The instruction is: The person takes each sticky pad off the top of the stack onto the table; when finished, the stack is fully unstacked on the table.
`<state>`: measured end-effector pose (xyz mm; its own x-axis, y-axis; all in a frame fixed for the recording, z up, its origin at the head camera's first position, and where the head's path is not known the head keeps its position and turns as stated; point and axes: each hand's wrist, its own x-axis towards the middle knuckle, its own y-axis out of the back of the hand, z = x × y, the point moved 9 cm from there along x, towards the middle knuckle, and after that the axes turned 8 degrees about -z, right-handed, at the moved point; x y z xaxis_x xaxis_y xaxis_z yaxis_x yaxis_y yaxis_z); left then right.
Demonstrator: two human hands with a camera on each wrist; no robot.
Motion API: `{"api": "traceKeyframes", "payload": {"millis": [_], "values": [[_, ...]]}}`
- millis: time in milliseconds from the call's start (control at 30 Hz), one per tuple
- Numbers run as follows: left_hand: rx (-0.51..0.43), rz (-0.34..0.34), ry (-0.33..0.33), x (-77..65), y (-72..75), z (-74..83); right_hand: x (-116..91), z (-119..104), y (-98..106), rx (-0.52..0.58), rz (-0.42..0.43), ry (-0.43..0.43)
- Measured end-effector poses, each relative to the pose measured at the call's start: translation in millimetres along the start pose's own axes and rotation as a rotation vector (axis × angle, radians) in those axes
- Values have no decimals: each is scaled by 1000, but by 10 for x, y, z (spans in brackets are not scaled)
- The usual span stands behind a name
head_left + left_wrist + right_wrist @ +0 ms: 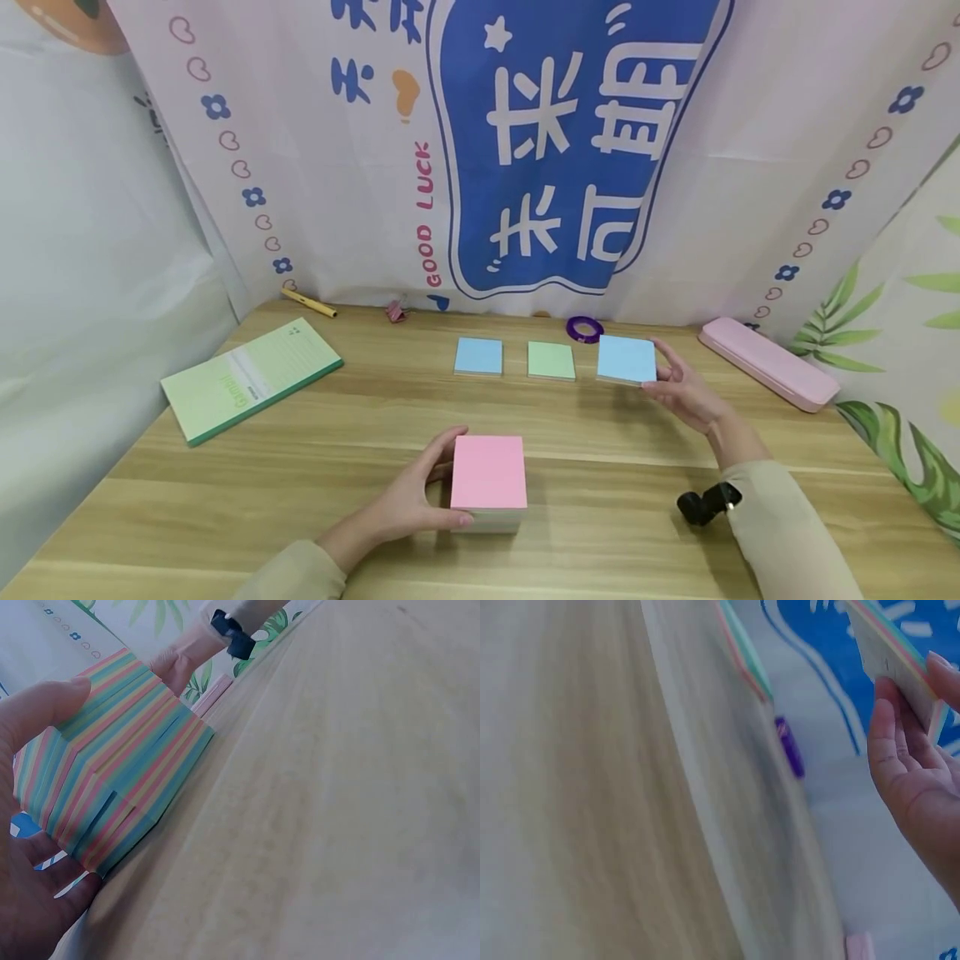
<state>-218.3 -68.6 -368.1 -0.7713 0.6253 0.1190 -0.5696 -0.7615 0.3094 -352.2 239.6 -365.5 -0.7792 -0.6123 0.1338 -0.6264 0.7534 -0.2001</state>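
A thick block of sticky notes [489, 472], pink on top with striped coloured layers [127, 757] down its sides, stands on the near part of the table. My left hand [408, 500] grips it from the left, thumb on the near side and fingers round the far side. Above the table at the right, my right hand [686, 396] pinches a thin blue-topped sticky note pad [626, 359] by its right edge. Its pale underside [889, 664] shows in the right wrist view. To its left lie a green pad [551, 360] and another blue pad [478, 356].
A purple tape roll [584, 329] lies behind the raised pad. At the right is a pink case [768, 363]. A green notepad [252, 380], a yellow pen [309, 302] and a pink clip [396, 311] lie left and back. A printed curtain [360, 192] hangs behind the table.
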Motion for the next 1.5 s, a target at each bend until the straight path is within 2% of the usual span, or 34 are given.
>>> {"api": "traceKeyframes", "payload": {"millis": [133, 233, 633, 733, 967, 1133, 1300, 1500], "values": [[1, -2, 6, -6, 4, -7, 9, 128, 234, -54, 95, -119], [2, -4, 9, -8, 8, -16, 40, 225, 354, -108, 136, -194], [11, -10, -21, -15, -4, 6, 135, 445, 609, -158, 177, -323], [9, -4, -15, -3, 2, -76, 151, 452, 656, -211, 191, -339], [19, 10, -10, 30, 18, -296, 147, 395, 735, -451, 277, -352], [27, 9, -7, 30, 18, -307, 94, 337, 746, -541, 296, -352], [33, 15, -4, 33, 18, -296, 60, 220, 713, -654, 279, -338], [34, 15, -14, 38, 17, -298, 44, 42, 479, -685, 254, -276]]}}
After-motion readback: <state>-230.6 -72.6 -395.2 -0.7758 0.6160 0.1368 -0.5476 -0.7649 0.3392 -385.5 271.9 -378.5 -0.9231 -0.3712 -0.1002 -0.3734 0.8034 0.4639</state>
